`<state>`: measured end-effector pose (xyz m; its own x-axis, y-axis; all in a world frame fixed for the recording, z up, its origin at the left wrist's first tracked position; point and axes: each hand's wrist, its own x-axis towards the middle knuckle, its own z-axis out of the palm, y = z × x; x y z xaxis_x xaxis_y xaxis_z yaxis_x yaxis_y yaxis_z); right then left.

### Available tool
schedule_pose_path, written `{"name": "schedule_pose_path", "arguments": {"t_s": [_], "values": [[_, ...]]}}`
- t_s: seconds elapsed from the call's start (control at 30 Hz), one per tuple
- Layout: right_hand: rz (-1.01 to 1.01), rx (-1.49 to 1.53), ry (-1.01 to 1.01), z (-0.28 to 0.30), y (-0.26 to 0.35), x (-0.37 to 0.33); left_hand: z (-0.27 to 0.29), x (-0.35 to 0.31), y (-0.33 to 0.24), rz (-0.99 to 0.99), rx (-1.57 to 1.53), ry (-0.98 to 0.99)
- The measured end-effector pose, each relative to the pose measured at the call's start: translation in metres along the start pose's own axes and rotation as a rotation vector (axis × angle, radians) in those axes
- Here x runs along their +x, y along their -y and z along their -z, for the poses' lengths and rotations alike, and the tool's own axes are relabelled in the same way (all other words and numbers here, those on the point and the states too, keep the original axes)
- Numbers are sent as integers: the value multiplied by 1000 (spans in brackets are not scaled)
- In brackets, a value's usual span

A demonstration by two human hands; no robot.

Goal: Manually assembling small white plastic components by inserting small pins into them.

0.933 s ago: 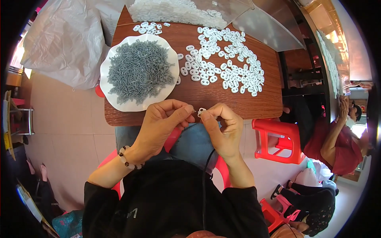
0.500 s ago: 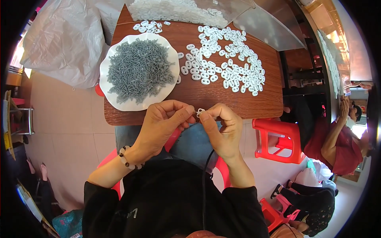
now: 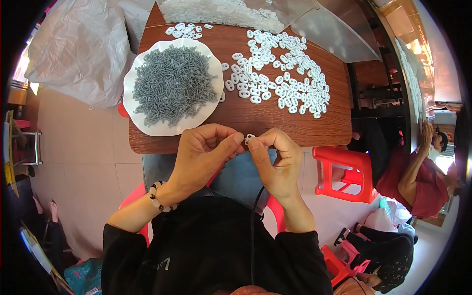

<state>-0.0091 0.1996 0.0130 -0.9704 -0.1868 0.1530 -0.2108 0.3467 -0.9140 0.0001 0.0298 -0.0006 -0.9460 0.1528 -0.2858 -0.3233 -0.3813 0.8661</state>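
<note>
Just off the near edge of the table, my right hand (image 3: 278, 160) pinches a small white oval plastic piece with holes (image 3: 249, 139) between thumb and fingers. My left hand (image 3: 204, 152) is closed in a pinch right beside it; whatever lies between its fingertips is too small or hidden to make out. Beyond my left hand stands a white scalloped plate (image 3: 129, 93) heaped with small grey translucent spiral-looking pieces (image 3: 174, 83). Many loose white oval pieces with holes (image 3: 290, 91) are spread over the right half of the table.
The brown wooden table (image 3: 236, 118) also bears a small group of white pieces (image 3: 184, 31) behind the plate and a clear container of white pieces (image 3: 226, 14) at the back. Left stands a large white bag (image 3: 78, 54); right, a red stool (image 3: 344, 174) and a person in dark red (image 3: 418, 172).
The white piece and my right hand have shifted very slightly to the right, and the piece looks a little turned. Both hands keep their pinch.
</note>
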Motion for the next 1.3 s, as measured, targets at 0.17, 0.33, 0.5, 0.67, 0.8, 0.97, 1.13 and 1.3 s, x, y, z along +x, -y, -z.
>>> {"name": "schedule_pose_path", "arguments": {"t_s": [0.17, 0.33, 0.5, 0.67, 0.8, 0.97, 1.13, 1.3], "values": [[-28, 32, 49, 2, -1, 0, 2, 2, 1, -8, 14, 18], [-27, 47, 28, 1, 0, -1, 3, 1, 1, 19, -22, 29], [-44, 83, 25, -1, 0, -1, 3, 1, 0, 22, -38, 37], [-47, 95, 23, -3, 0, -1, 3, 0, 2, 29, -34, 22], [-78, 117, 19, -4, -3, -3, 1, -1, 2, 38, -41, 9], [-80, 118, 32, -2, -3, -1, 2, 0, 4, 41, -48, 1], [-121, 165, 17, -1, -1, 0, 3, 1, 4, 47, -52, 24], [-128, 193, -19, -2, -2, 0, 3, 2, 0, 61, -47, 44]]}}
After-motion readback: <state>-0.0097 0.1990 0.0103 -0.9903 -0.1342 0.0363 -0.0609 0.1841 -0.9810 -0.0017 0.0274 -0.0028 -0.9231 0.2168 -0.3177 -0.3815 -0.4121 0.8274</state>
